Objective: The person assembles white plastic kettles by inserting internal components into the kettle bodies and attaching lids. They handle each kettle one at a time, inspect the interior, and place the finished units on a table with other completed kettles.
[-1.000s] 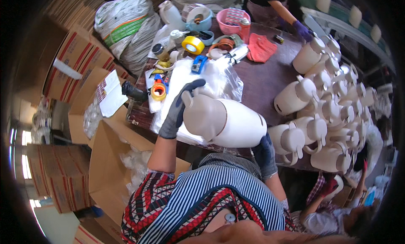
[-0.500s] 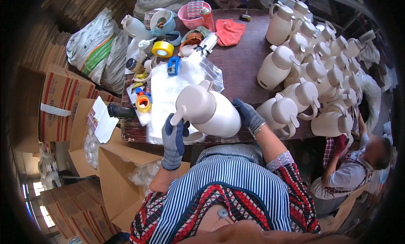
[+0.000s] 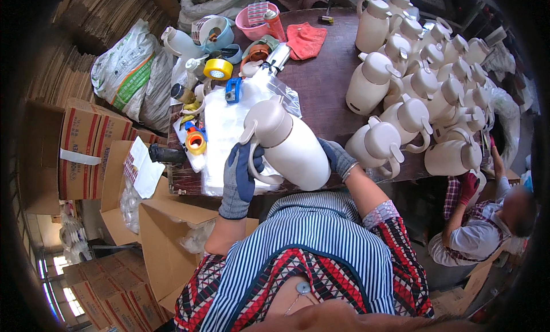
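Note:
Tilted in front of my apron, a cream thermos jug (image 3: pixel 298 151) hangs between my two gloved hands, its lid up and to the left. My left hand (image 3: pixel 239 180), in a grey and navy glove, grips the jug's handle near the lid. At the jug's right side and base, my right hand (image 3: pixel 338 157) is pressed against it; most of those fingers are hidden behind the body. Below the jug lies a stack of clear plastic bags (image 3: pixel 220 143) on the dark table (image 3: pixel 318 88).
Several more cream jugs (image 3: pixel 375 82) crowd the table's right side. Yellow tape (image 3: pixel 218 69), a blue tape cutter (image 3: pixel 233 90), an orange tape roll (image 3: pixel 195 143) and a red cloth (image 3: pixel 306 41) lie left and back. Open cartons (image 3: pixel 166 229) stand lower left. A co-worker (image 3: pixel 475 234) sits at right.
The jug has turned in my hands, so its handle now shows below the lid. My left hand has shifted onto the handle. The view has moved slightly.

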Demonstrator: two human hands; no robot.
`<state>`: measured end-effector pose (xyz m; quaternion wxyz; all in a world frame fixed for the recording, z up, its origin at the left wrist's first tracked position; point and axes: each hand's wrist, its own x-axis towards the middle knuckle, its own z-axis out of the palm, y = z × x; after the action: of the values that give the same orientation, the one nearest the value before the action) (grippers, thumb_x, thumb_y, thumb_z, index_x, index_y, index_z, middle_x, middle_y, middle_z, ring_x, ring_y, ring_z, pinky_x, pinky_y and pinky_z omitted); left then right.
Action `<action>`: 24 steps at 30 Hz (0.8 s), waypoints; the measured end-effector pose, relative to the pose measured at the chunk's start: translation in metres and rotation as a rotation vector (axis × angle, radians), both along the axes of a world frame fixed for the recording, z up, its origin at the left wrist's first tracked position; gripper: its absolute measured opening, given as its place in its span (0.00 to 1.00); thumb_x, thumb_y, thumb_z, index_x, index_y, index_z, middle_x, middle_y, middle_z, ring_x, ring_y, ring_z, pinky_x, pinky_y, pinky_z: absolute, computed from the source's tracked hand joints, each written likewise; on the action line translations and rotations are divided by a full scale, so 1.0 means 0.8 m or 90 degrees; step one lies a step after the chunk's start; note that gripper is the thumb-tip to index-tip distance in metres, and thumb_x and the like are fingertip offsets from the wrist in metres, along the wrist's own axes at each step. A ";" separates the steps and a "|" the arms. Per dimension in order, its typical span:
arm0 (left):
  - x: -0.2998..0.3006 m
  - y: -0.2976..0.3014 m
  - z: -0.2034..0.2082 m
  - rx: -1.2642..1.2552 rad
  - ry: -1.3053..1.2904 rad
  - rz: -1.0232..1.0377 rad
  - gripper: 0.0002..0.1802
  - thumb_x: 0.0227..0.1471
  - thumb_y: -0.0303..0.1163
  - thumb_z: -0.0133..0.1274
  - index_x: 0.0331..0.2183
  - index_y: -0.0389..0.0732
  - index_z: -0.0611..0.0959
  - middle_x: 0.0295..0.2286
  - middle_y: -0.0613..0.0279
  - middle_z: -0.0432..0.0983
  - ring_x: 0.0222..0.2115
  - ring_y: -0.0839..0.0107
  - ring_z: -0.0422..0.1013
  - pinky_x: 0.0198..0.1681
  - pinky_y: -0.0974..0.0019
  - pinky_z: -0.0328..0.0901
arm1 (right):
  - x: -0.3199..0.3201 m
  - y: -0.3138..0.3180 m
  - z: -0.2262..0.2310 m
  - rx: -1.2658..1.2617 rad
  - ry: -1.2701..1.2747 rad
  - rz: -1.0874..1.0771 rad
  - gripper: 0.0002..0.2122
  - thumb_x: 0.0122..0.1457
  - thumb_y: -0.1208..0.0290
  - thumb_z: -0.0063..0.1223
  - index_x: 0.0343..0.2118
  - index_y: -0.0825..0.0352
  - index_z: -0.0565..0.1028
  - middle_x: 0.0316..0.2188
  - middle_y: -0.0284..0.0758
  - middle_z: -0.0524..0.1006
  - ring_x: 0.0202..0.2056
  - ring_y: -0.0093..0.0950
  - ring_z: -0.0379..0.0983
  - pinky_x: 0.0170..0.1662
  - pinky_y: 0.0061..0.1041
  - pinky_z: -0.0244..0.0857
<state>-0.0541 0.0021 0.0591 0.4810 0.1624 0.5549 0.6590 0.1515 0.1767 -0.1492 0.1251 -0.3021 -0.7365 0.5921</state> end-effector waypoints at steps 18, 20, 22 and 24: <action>-0.029 0.047 -0.008 0.173 -0.239 -0.082 0.23 0.68 0.35 0.43 0.57 0.31 0.70 0.48 0.53 0.76 0.45 0.66 0.75 0.52 0.62 0.72 | -0.003 -0.023 0.055 0.176 0.001 0.235 0.20 0.68 0.60 0.44 0.59 0.63 0.69 0.53 0.43 0.75 0.54 0.30 0.72 0.57 0.29 0.65; -0.032 0.050 -0.011 0.175 -0.250 -0.082 0.23 0.67 0.34 0.44 0.57 0.31 0.69 0.49 0.52 0.76 0.45 0.66 0.75 0.52 0.62 0.72 | -0.003 -0.024 0.053 0.177 0.014 0.239 0.20 0.68 0.60 0.44 0.59 0.63 0.69 0.53 0.43 0.75 0.54 0.30 0.72 0.57 0.29 0.65; -0.034 0.051 -0.014 0.176 -0.258 -0.090 0.23 0.67 0.34 0.44 0.58 0.31 0.69 0.49 0.52 0.75 0.46 0.66 0.75 0.52 0.62 0.72 | -0.004 -0.027 0.050 0.176 0.027 0.239 0.20 0.68 0.59 0.44 0.59 0.63 0.69 0.53 0.43 0.76 0.53 0.30 0.72 0.56 0.29 0.65; -0.033 0.052 -0.013 0.170 -0.268 -0.086 0.23 0.67 0.33 0.44 0.58 0.31 0.69 0.49 0.52 0.75 0.46 0.66 0.75 0.53 0.61 0.72 | -0.003 -0.028 0.043 0.168 0.042 0.238 0.21 0.68 0.59 0.44 0.59 0.63 0.69 0.53 0.43 0.76 0.52 0.30 0.72 0.56 0.29 0.65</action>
<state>-0.0805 0.0438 0.0491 0.6031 0.1206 0.3387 0.7120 0.1492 0.1541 -0.1144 0.0757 -0.1222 -0.8464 0.5127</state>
